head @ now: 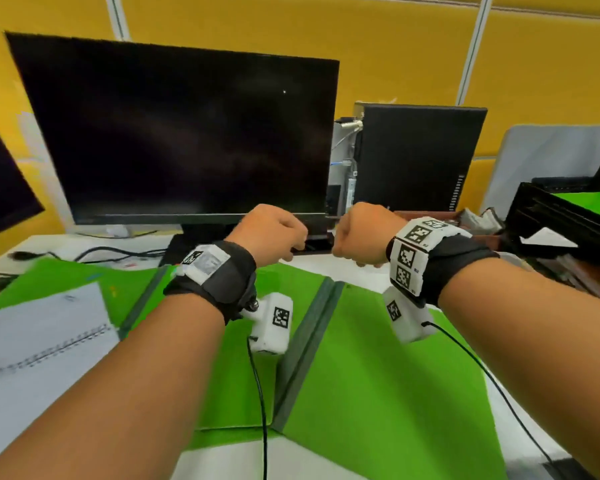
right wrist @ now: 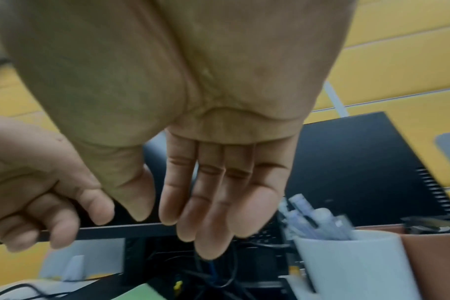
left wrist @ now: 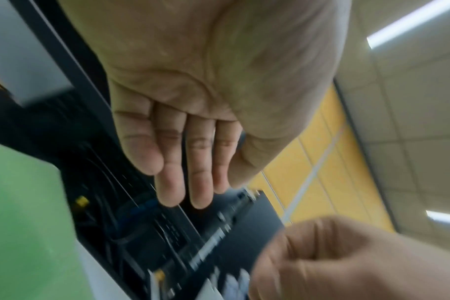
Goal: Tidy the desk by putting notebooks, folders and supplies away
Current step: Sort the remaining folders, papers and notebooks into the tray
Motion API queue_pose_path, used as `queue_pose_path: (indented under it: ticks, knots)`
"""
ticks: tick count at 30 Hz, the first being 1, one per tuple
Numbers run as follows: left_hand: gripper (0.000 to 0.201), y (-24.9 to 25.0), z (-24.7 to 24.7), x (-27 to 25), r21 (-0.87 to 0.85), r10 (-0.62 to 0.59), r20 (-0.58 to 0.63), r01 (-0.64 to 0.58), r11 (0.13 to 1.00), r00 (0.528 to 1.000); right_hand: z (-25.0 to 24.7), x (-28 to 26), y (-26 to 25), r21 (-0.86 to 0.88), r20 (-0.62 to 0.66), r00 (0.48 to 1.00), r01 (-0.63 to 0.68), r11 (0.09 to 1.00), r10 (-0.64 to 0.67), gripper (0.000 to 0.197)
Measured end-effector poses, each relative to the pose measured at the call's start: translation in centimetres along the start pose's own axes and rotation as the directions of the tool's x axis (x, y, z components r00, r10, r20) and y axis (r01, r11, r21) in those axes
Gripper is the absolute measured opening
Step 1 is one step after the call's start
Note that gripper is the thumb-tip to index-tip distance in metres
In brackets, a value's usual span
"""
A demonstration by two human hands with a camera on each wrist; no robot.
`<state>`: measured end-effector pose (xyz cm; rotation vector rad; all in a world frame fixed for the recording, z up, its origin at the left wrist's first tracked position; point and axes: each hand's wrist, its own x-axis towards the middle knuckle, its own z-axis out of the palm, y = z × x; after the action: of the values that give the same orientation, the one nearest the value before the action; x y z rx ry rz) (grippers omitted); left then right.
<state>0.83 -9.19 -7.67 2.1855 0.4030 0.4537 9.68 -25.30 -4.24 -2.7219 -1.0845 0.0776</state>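
Both hands hover empty with loosely hanging fingers, left hand (head: 271, 233) and right hand (head: 359, 233), above the green folders (head: 378, 368) and spiral notebook (head: 39, 341) lying on the surface (head: 84, 244), so the next move is probably gathering a folder

I'm seeing a white tabletop (head: 329, 259) carrying green folders (head: 378, 375) near, a spiral notebook (head: 39, 337) at left, a monitor (head: 187, 133) and computer tower (head: 416, 157) sitting far.
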Motion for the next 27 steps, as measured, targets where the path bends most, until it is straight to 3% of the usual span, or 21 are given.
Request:
queue_pose_path:
  ticks: [5, 12, 20, 22, 27]
  knots:
    - [0.012, -7.5, -8.6, -3.8, -0.019, -0.218, -0.206, 0.219, 0.976, 0.954, 3.5, 1.2, -7.7, -0.041, 0.148, 0.974, 0.181, 0.983, -0.174, 0.029]
    - [0.013, -16.0, -16.6, -11.1, -0.103, -0.481, -0.351, 0.478, 0.873, 0.803, 10.8, 4.6, -16.7, 0.167, 0.236, 0.923, 0.268, 0.949, -0.303, 0.027]
    - [0.012, -21.0, -21.1, -15.9, -0.068, -0.528, -0.480, 0.571, 0.818, 0.700, 15.1, 5.7, -24.5, 0.139, 0.254, 0.881, 0.375, 0.916, -0.400, 0.030]
    - [0.017, -21.7, -21.7, -16.7, -0.050, -0.534, -0.513, 0.597, 0.800, 0.672, 15.4, 5.7, -26.0, 0.064, 0.246, 0.880, 0.404, 0.913, -0.407, 0.031]
    - [0.021, -22.3, -22.4, -17.7, -0.052, -0.539, -0.526, 0.608, 0.792, 0.658, 15.6, 6.4, -29.4, -0.120, 0.201, 0.870, 0.479, 0.870, -0.451, 0.030]
